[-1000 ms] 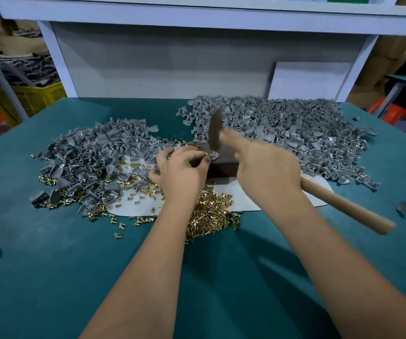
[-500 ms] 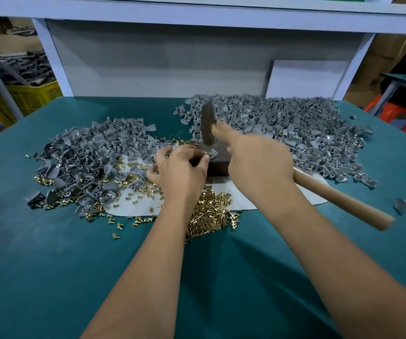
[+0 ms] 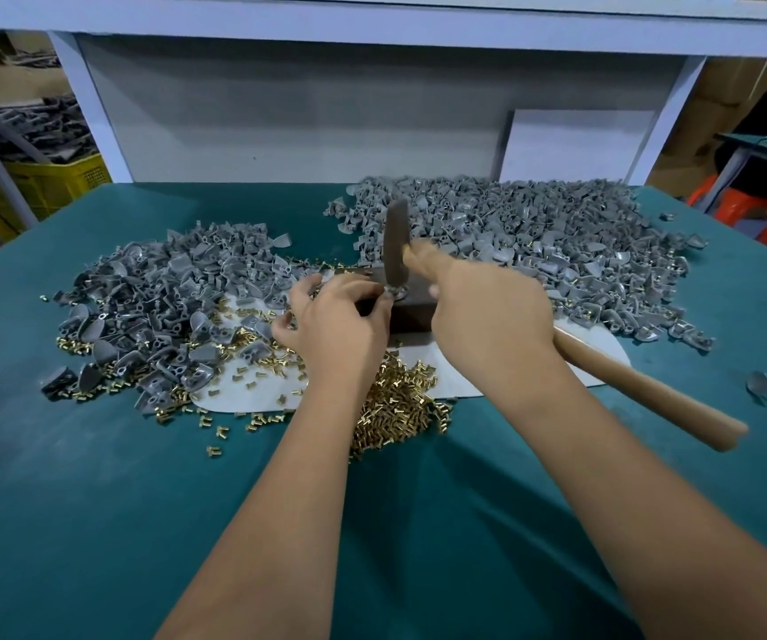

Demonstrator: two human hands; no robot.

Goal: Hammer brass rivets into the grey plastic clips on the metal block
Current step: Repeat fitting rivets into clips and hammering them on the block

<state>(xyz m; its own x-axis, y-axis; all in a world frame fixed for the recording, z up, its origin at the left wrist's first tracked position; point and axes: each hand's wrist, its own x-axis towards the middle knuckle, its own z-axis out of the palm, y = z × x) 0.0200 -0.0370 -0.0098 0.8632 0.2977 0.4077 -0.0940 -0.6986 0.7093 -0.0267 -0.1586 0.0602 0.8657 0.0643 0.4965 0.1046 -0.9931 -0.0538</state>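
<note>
Hammer point(image 3: 395, 244) gripped in right hand point(image 3: 487, 316); left hand point(image 3: 340, 323) pinches grey clip point(image 3: 392, 294) on metal block point(image 3: 413, 311); yellow crate point(image 3: 55, 180) holds dark parts.

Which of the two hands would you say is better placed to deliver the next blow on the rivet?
The right hand: it grips the hammer, whose head is over the metal block. The left hand is busy pinching the clip there.

- Left hand point(image 3: 335, 321): bare, no glove, ring or watch visible.
- Right hand point(image 3: 492, 316): bare too, nothing worn on it.
- Both forearms: uncovered down to the frame edge; no sleeves visible.
</note>
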